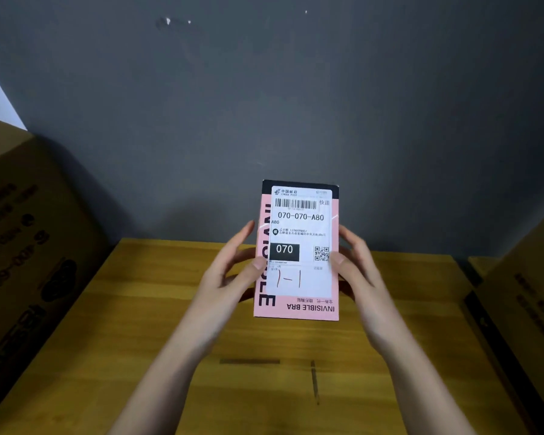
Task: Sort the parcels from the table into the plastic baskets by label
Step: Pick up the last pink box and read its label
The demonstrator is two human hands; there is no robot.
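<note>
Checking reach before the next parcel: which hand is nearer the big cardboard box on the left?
Left. The left hand grips the pink parcel's left edge, on the side toward that cardboard box; the right hand grips its far edge.

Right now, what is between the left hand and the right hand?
In the head view, the pink parcel is between them, label facing the camera; the left hand and right hand hold its sides.

Single view, head-worn camera; it is looking forward and down from the person's own position, sitting close above the near edge of the wooden table (113,340); it is facing the grey wall (296,89) at the far side; cardboard boxes (29,230) are framing the left and right edges.
</note>
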